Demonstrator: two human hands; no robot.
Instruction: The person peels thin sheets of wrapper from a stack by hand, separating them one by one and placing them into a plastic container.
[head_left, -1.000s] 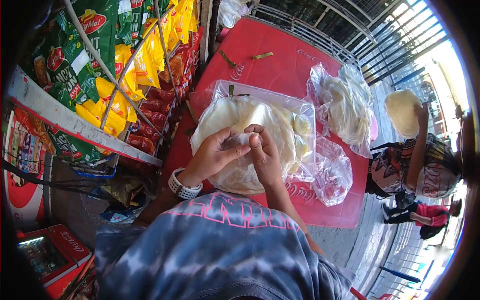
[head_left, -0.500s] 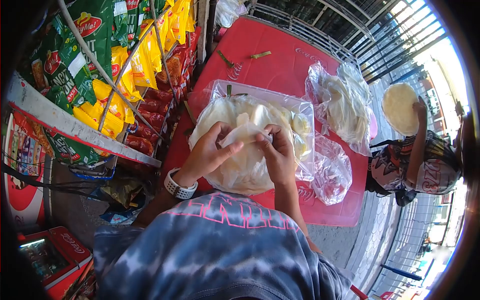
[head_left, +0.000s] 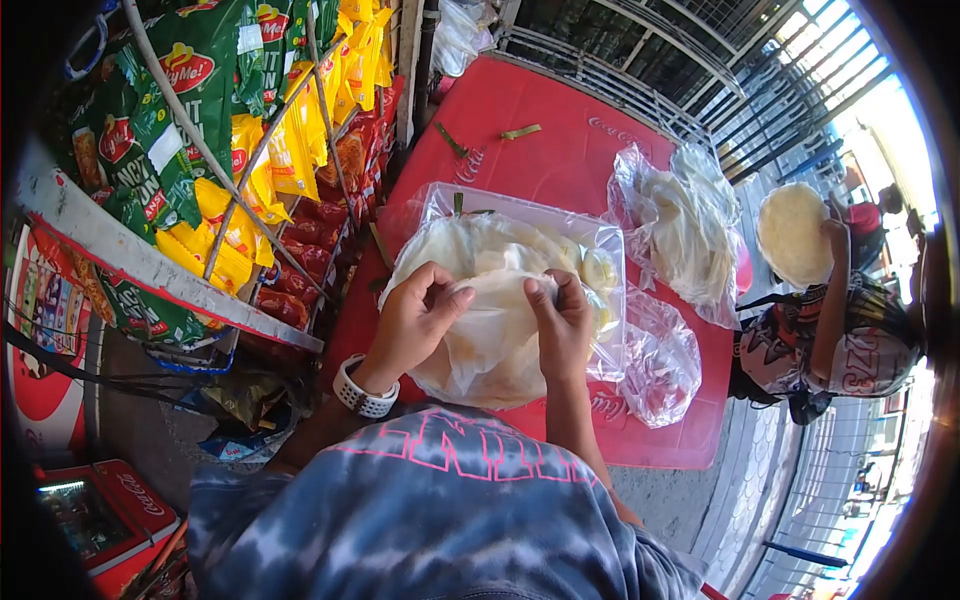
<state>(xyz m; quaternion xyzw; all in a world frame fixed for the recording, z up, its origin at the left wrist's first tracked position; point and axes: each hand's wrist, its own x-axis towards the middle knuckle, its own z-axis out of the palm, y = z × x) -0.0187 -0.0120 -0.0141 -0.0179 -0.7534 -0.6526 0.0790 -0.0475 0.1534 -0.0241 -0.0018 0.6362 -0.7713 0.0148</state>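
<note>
A thin pale wrapper sheet (head_left: 500,318) is stretched between my hands. My left hand (head_left: 428,312) pinches its left edge between thumb and fingers, and my right hand (head_left: 560,318) pinches the right edge. Beneath it lies a stack of round, thin wrappers (head_left: 440,250) on plastic over the red table (head_left: 555,165). A clear plastic container (head_left: 612,240) sits under and beside the stack, with pale rolled items (head_left: 600,268) at its right side.
Plastic bags with pale sheets (head_left: 675,225) and a crumpled clear bag (head_left: 660,365) lie at the right. Green strips (head_left: 521,132) lie near the back. Snack packs (head_left: 190,130) hang behind a metal rack at left. Another person (head_left: 850,335) holds a round sheet (head_left: 793,235) beyond the table.
The sheet between my hands hangs wider and flatter, where before it was bunched up. My hands are slightly farther apart. The other person's round sheet has shifted slightly down in view.
</note>
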